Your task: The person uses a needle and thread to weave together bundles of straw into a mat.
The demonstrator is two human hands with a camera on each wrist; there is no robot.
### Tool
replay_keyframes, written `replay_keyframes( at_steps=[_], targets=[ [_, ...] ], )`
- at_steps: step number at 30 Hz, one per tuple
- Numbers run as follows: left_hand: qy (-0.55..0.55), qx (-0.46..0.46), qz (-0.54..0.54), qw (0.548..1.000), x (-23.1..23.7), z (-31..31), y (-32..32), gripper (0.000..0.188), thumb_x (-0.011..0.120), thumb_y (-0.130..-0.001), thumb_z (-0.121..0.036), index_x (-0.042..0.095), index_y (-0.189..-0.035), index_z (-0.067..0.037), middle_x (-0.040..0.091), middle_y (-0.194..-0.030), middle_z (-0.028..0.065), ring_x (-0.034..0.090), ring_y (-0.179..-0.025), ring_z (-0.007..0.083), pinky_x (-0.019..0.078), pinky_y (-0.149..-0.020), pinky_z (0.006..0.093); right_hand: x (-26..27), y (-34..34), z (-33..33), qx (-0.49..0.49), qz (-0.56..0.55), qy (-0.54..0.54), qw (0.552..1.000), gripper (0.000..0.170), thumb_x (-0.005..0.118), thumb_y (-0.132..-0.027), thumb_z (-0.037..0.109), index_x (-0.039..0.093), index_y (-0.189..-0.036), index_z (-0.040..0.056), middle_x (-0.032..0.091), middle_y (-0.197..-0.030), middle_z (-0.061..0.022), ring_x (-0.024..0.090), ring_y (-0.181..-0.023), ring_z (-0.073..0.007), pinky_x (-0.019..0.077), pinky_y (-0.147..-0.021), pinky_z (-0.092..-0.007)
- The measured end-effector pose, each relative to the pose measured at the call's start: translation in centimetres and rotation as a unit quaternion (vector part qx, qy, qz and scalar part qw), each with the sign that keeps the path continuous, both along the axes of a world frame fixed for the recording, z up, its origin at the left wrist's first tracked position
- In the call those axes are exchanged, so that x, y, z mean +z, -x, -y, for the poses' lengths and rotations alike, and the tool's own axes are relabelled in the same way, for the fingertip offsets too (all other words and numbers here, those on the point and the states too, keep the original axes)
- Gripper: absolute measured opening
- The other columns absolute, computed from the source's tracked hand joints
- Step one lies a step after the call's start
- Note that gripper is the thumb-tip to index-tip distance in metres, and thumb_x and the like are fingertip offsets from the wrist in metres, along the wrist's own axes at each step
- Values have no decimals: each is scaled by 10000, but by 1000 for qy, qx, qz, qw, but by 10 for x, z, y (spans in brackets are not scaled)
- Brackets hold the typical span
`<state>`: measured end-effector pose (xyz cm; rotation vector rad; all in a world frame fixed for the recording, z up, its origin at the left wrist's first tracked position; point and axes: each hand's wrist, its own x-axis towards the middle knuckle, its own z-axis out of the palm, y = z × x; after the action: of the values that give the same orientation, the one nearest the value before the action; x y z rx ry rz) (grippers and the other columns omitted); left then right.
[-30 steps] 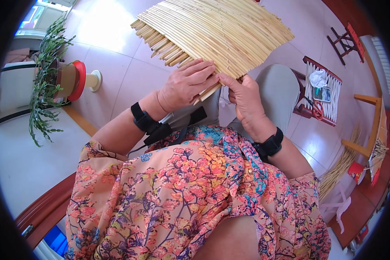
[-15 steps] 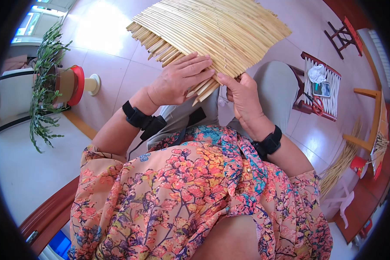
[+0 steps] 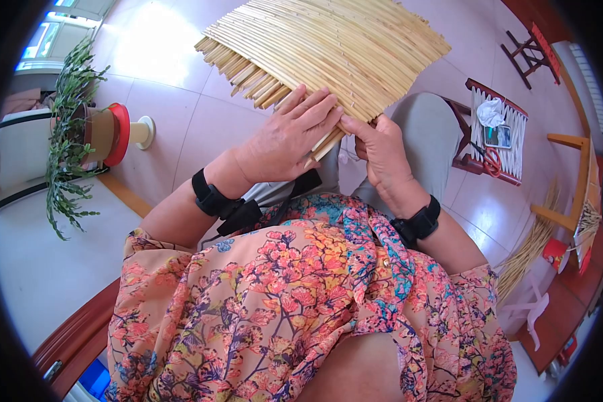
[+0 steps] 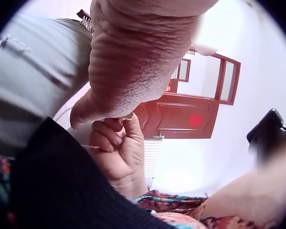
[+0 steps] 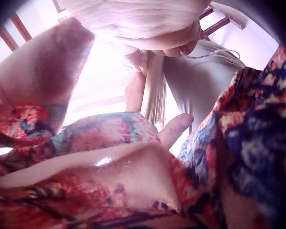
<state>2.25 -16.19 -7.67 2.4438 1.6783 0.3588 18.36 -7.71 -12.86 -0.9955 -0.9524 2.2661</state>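
A fan-shaped mat of pale stalks (image 3: 335, 50), bound by rows of stitching, extends forward from my hands, above the lap. My left hand (image 3: 288, 137) lies over its near left edge with fingers fairly straight across the stalks. In the right wrist view, the left thumb (image 5: 176, 130) stands apart on the other side of the stalks (image 5: 155, 90). My right hand (image 3: 382, 151) pinches the near corner, thumb on top and fingers curled beneath. From that hand a thin thread (image 5: 214, 51) trails in the right wrist view.
On the right stands a corded stool (image 3: 496, 137) bearing red-handled scissors (image 3: 491, 163), a phone-like item (image 3: 497, 137) and crumpled white plastic (image 3: 491, 113). Loose stalks (image 3: 529, 248) lie farther right by a wooden chair (image 3: 563, 218). A potted plant (image 3: 74, 127) is at left.
My left hand first shifted slightly left, off the near stalk ends, then came back right and closer to the right hand. The right hand keeps its pinch; the mat barely moved.
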Motion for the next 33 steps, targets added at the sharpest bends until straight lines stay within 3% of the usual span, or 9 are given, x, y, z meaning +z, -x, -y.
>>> replay_keyframes(
  at_steps=[3,9,11,14,20,23,25,27,33],
  targets=[
    [16,-2,-15,1000,-1,-3,1,758,698,-637,-219,389,-1294,0,387,-1327,165,357,-1256,319,255,-1054,452,1,-1,-1,-4,2,-3,1000,366,710,-728,160,515,-1001,15,552,-747,3,399,-497,-17,289,-418,-174],
    [-7,10,-26,1000,-3,-8,-2,610,601,-699,-117,427,-1276,-16,398,-1331,150,385,-1240,292,281,-1036,439,1,-1,0,-6,8,-7,1000,358,704,-733,176,520,-998,20,535,-735,11,401,-508,-20,294,-421,-177],
    [-46,8,-30,998,-6,-7,-2,547,567,-697,-73,461,-1226,10,447,-1257,166,415,-1197,297,313,-1006,426,0,-3,-3,2,7,-9,1000,357,703,-735,183,522,-998,22,533,-736,12,403,-510,-23,296,-422,-181],
    [-53,11,-38,998,-11,-7,0,517,543,-707,-57,476,-1216,8,468,-1243,171,428,-1187,295,322,-1000,425,-2,-17,-13,93,24,-9,995,320,664,-773,179,523,-1007,11,533,-734,2,399,-501,-36,304,-429,-191],
    [-22,17,-18,999,-6,-8,1,541,528,-730,-50,442,-1264,-28,426,-1313,147,406,-1221,298,316,-1011,440,9,-76,-20,99,71,-43,992,277,546,-872,126,541,-1110,-15,551,-736,-20,502,-590,-68,427,-544,-198],
    [-25,13,-19,999,-6,-8,1,533,534,-738,-53,442,-1261,-26,432,-1305,149,411,-1215,301,318,-1008,441,13,-97,-19,-4,77,-113,991,233,540,-880,97,586,-1089,5,580,-773,-26,547,-661,-80,472,-613,-211],
    [-33,8,-25,999,-5,-8,-1,504,528,-733,-53,465,-1231,-12,451,-1272,157,426,-1191,296,328,-996,432,8,-111,-22,-148,43,-163,975,193,553,-879,95,616,-1040,10,599,-802,-30,559,-672,-87,484,-621,-219],
    [-40,2,-31,999,-6,-8,-2,476,522,-729,-53,489,-1201,3,470,-1239,165,442,-1167,290,338,-984,423,4,-125,-27,-183,29,-155,970,206,558,-879,102,608,-1057,11,594,-801,-29,550,-664,-88,478,-614,-219],
    [2,-18,-69,997,-7,-3,2,643,610,-772,-350,413,-1282,-12,396,-1322,179,376,-1231,317,277,-1030,448,-2,-158,-28,-226,-46,-103,968,250,526,-896,90,568,-1129,10,568,-834,-39,493,-659,-90,445,-606,-229]
  ],
)
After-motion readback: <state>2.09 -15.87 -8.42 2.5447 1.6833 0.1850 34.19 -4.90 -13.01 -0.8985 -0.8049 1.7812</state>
